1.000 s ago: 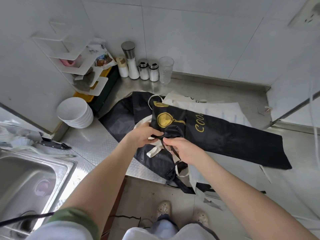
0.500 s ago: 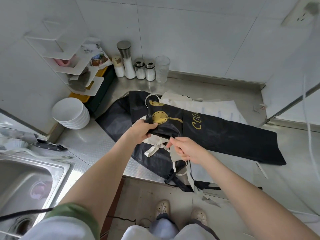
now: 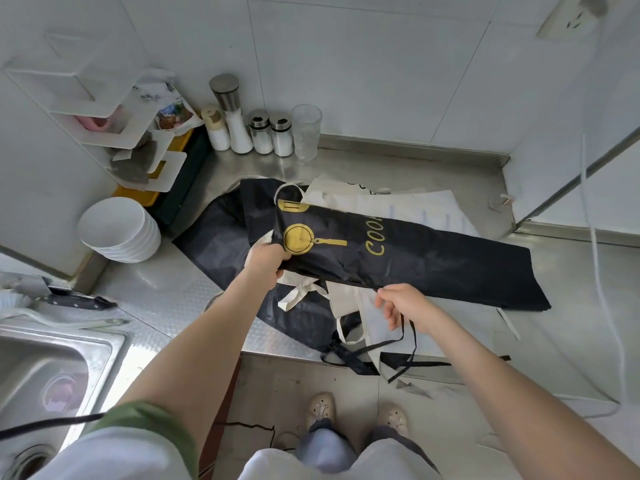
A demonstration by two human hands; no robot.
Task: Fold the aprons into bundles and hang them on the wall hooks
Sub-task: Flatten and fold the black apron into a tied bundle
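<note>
Since 1.0 s ago: right hand (image 3: 405,303) has drawn away rightward from left hand (image 3: 265,261), pulling a thin black strap (image 3: 403,332) out with it. Right thumb and forefinger pinch the strap at the lower edge of the folded black apron (image 3: 415,261); the other fingers are loosely curled. Left hand's fingers are curled tight round the apron's left end. The apron lies as a long strip across the steel counter (image 3: 166,289), on top of a white apron (image 3: 415,206).
</note>
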